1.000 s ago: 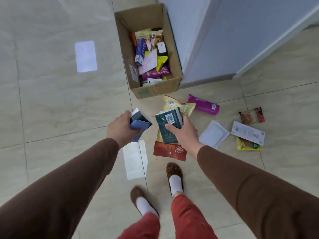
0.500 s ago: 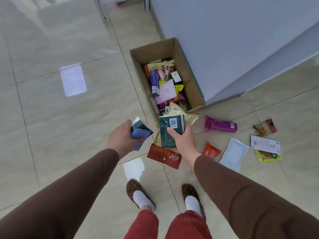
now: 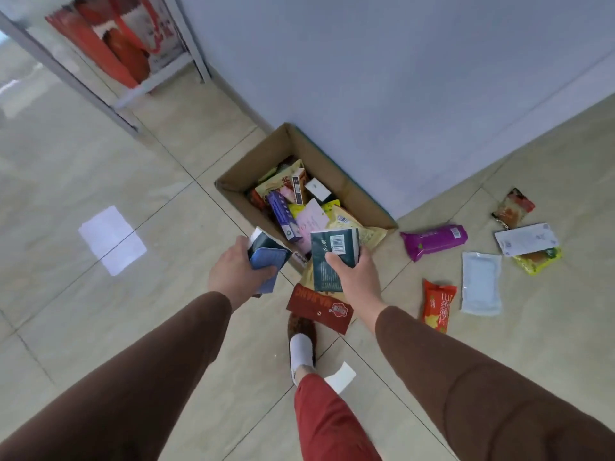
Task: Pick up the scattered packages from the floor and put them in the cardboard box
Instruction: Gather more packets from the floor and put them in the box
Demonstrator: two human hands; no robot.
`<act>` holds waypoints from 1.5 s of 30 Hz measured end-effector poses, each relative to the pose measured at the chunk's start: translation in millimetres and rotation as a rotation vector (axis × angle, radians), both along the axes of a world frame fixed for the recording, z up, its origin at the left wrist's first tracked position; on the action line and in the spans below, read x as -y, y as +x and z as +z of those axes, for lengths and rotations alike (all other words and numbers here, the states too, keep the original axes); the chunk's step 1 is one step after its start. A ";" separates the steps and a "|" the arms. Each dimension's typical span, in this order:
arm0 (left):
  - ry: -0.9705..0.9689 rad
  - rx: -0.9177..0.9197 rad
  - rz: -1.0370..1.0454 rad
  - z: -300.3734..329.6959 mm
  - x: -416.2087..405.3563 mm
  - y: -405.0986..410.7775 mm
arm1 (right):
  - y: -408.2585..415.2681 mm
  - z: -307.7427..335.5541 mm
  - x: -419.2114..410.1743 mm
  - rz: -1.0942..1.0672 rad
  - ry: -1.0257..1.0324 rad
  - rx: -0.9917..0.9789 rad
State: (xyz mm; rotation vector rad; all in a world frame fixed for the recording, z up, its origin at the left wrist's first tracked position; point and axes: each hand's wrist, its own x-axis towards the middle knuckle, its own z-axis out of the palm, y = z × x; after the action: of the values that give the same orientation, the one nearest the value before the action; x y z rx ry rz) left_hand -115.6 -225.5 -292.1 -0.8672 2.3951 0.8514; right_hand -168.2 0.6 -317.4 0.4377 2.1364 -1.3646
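Note:
The open cardboard box (image 3: 352,191) stands on the tiled floor against a grey wall and holds several colourful packages. My left hand (image 3: 234,272) grips blue and dark packs (image 3: 268,257) just in front of the box's near left corner. My right hand (image 3: 354,277) grips a stack: a dark green packet (image 3: 331,257) on top, a yellow pouch (image 3: 362,231) behind it, a red packet (image 3: 319,309) hanging below. On the floor to the right lie a purple pack (image 3: 434,241), a red-orange pack (image 3: 437,304), a pale blue sachet (image 3: 481,282), a white-labelled pack (image 3: 525,239) and a brown snack bag (image 3: 512,207).
A metal-framed shelf (image 3: 133,91) with a red-and-white bag (image 3: 116,38) stands at the far left. The grey wall (image 3: 399,78) runs behind the box. My slippered foot (image 3: 301,337) stands below the held packets. Bright light patches mark the floor tiles.
The view has tilted and moved closer to the box. Both hands, still holding their packages, now hover at the box's near edge. One foot has stepped forward.

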 end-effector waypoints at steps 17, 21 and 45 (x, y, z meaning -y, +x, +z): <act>0.013 0.017 -0.469 -61.8 70.7 -186.9 | -64.9 -49.9 78.1 -0.436 0.146 0.028; -0.029 -0.015 -0.628 -76.5 75.8 -190.2 | -55.5 -62.0 80.1 -0.493 0.421 0.051; -0.079 -0.151 -1.445 -22.5 -98.6 -96.9 | 116.7 10.6 -24.9 -0.383 0.561 0.055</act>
State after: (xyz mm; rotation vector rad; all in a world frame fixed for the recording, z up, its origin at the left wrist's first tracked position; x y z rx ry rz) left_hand -212.4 -126.9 -314.6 0.9339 2.3432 0.1899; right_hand -51.5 25.4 -306.8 1.1369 2.4568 -0.8901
